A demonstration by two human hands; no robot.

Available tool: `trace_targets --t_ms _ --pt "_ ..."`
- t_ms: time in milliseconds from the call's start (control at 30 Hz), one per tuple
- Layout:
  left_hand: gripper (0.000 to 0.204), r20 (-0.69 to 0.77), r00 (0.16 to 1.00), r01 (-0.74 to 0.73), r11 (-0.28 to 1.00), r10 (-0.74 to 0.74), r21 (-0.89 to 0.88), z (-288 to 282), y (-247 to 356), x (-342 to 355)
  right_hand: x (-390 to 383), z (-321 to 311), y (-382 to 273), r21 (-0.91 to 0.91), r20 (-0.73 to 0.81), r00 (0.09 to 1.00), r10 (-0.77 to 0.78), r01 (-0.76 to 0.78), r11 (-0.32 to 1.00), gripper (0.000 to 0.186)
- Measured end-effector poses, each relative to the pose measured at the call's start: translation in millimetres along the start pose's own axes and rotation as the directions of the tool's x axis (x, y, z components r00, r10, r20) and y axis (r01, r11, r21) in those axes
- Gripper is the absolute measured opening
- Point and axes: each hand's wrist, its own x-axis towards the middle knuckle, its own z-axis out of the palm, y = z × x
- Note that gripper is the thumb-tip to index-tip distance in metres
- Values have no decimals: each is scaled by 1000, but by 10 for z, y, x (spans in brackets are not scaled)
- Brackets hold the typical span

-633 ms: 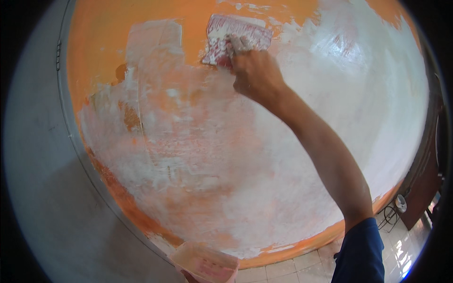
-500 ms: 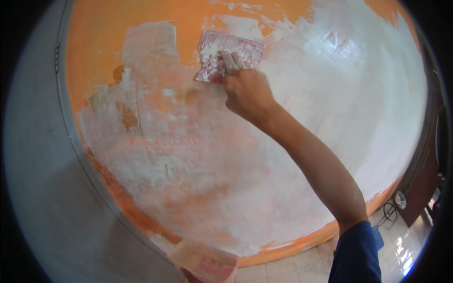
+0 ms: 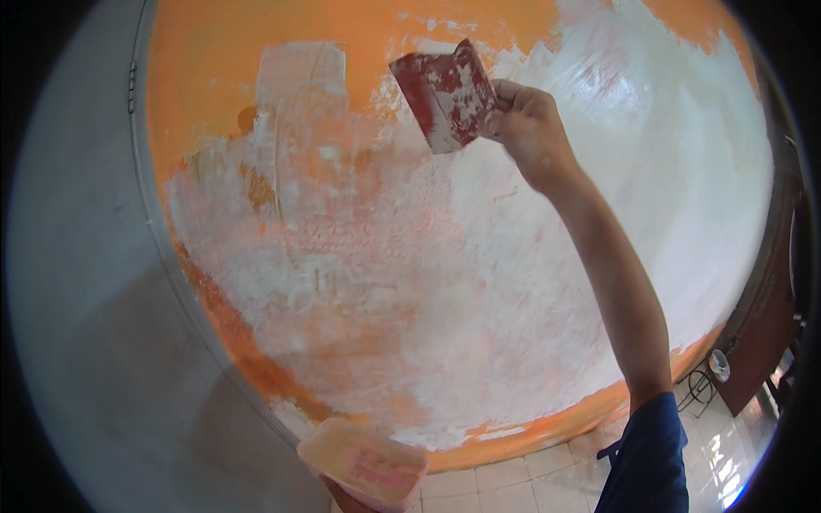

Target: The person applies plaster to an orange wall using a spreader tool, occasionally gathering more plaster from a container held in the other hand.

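In my right hand (image 3: 532, 128) is a dark red flat putty spreader (image 3: 443, 98) with white smears, pinched at its right edge between thumb and fingers. It is tilted in front of the upper wall (image 3: 505, 248), where orange paint meets spread white filler; whether it touches the wall I cannot tell. Down at the lower edge, my left hand (image 3: 340, 498) grips a pale pink plastic tub (image 3: 363, 462) by its left side. Reddish and whitish residue shows in the tub. Most of the left hand is hidden beneath it.
A grey wall or panel (image 3: 77, 222) with a cable along its edge stands at the left. Light floor tiles (image 3: 505, 483) run below the wall. At the right are a wire stand (image 3: 699, 389) with a white container (image 3: 718, 366) and a dark brown board (image 3: 764, 342).
My right hand has moved right and turned the spreader, so more of its red face shows. The tub in my left hand has risen slightly and tipped. The view has shifted a little.
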Motion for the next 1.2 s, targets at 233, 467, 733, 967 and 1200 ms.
trace_targets --t_ms 233,467,733,967,1200 --pt "83 -40 998 -43 999 43 -8 -117 125 -21 336 -2 -115 -337 -138 930 -341 279 899 25" --pt "81 -251 968 16 1000 -21 -20 -64 133 187 692 370 563 -912 156 781 -604 350 216 46" --pt "70 -126 992 21 999 -16 39 -252 37 312 -19 867 982 -878 156 802 -576 380 292 58" --pt "63 -376 927 27 996 5 80 193 52 244 -630 915 917 -787 277 774 -569 522 328 51" --pt "62 -107 990 90 995 -94 -36 212 134 175 456 81 166 -944 56 737 -673 259 206 38"
